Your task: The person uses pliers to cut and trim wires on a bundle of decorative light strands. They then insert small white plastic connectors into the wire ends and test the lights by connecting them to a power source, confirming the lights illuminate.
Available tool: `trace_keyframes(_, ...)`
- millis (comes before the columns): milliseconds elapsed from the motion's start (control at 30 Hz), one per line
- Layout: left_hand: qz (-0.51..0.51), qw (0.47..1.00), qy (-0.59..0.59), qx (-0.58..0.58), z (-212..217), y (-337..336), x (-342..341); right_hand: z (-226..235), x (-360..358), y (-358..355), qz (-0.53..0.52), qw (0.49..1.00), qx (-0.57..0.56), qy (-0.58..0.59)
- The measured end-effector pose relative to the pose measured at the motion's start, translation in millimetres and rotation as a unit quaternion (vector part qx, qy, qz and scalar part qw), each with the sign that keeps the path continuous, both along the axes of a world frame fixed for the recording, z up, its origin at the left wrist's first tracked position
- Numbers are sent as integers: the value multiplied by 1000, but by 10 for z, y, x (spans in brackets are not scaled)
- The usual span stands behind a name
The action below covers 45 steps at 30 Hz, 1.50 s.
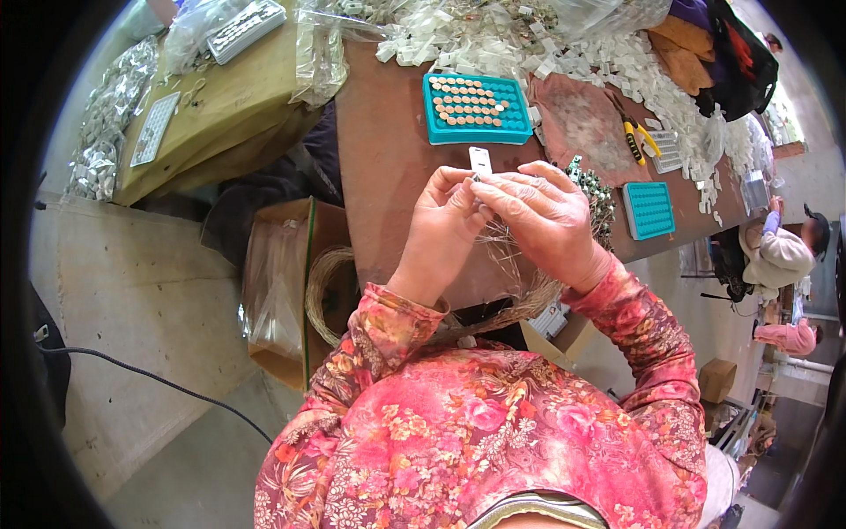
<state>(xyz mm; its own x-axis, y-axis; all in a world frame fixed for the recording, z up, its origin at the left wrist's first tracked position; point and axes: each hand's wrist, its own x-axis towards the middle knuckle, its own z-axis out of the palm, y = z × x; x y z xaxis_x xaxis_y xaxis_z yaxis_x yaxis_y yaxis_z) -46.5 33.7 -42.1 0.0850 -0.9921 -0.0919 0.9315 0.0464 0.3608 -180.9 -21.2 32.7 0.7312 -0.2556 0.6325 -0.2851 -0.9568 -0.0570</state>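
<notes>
My left hand (442, 231) and my right hand (548, 216) meet at their fingertips above the near part of the brown table. Between the left fingers is a small white plastic case (479, 160) with dark slots, its flat end pointing away from me. The right fingers are pinched at its near end, where a tiny dark part shows; what exactly they hold is too small to name. Just beyond stands a teal tray (441, 134) with rows of round copper-coloured discs. Beside and under my right hand lies a bundle of thin wires (602, 201) with small green parts.
A smaller teal tray (648, 212), yellow-handled pliers (632, 141) and a reddish cloth (573, 115) lie to the right. Many clear plastic pieces (493, 44) heap along the far side. A cardboard box (310, 264) with plastic bags stands at lower left. Other people sit far right.
</notes>
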Motion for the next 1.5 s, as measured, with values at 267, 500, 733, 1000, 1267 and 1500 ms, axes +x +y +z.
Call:
trace_keyframes(267, -49, 998, -14, -35, -87, -2, 77, -132, -3, -1090, -168, 973, 140, 69)
trace_keyframes(500, -46, 998, -35, -7, -57, -7, 57, -413, -17, -1397, -140, 978, 133, 82)
trace_keyframes(733, -45, 997, 12, -61, -47, -8, 85, -158, 64, -1206, -129, 974, 186, 23)
trace_keyframes(1000, -52, 997, -25, -56, -72, -10, 59, 122, 9, -139, -48, 970, 234, -42)
trace_keyframes(1267, -39, 993, -92, -57, -42, 18, 53, 82, -25, -91, -51, 957, 282, -43)
trace_keyframes(1500, -33, 997, -46, -49, -21, 17, 47, 21, -28, -36, -72, 962, 259, -38)
